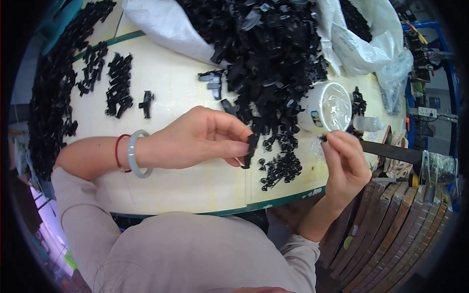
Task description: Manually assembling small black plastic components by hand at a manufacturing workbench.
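Observation:
My left hand (200, 139) pinches a small black plastic part (251, 149) between thumb and fingers, just above the cream table (185, 185). My right hand (344, 161) is raised to the right of it, fingertips closed on a tiny dark piece (323, 138). Between the hands lies a scatter of small black round pieces (281, 166). A big heap of black plastic parts (268, 49) spills from a white sack (166, 24) just beyond. My left wrist carries a pale bangle and a red cord.
A white tub with a clear film lid (326, 106) lies on its side by the heap, a small clear bottle (367, 123) next to it. Rows of assembled black parts (117, 85) lie at the far left. Plastic bags (361, 44) and stacked wooden boards (391, 229) sit right.

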Demonstrator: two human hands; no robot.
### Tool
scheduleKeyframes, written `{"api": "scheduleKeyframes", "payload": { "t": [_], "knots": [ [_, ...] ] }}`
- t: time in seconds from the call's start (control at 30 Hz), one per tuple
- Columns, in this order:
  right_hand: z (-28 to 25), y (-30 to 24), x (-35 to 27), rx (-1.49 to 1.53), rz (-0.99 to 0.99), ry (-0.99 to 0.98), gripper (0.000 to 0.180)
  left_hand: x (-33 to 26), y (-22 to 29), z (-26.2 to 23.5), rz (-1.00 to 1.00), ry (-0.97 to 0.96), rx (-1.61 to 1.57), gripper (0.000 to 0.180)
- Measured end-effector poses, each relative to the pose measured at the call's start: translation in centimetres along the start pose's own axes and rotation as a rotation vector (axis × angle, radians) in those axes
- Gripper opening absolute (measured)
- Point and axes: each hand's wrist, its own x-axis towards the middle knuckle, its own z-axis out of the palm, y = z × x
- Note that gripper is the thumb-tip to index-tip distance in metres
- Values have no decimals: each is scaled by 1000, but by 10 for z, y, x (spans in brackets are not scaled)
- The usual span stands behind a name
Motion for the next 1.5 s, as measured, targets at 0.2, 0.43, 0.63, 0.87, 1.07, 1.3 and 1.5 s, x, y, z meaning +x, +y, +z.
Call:
{"api": "scheduleKeyframes", "payload": {
  "t": [0.2, 0.43, 0.63, 0.87, 1.07, 1.3, 1.5],
  "knots": [
    [35, -5, -29, 180, -30, 4, 27, 3, -6, 3, -39, -8, -71, 27],
    [60, -8, -32, 120, -172, -14, 28, 5, -13, -2, -48, -46, -88, 28],
    [63, -9, -34, 80, -232, -38, 26, 3, -13, -2, -38, -62, -55, 29],
    [68, -6, -34, 84, -252, -44, 29, 3, -17, -2, -23, -35, -50, 26],
    [65, -6, -35, 137, -164, -101, 27, 1, -16, 0, -14, -27, 12, 23],
    [57, -5, -30, 186, -123, -115, 32, 1, -11, 2, 0, 68, 75, 24],
    [28, 2, -45, -136, -162, -230, 34, -33, 8, -10, -86, 303, 339, 27]
  ]
}}
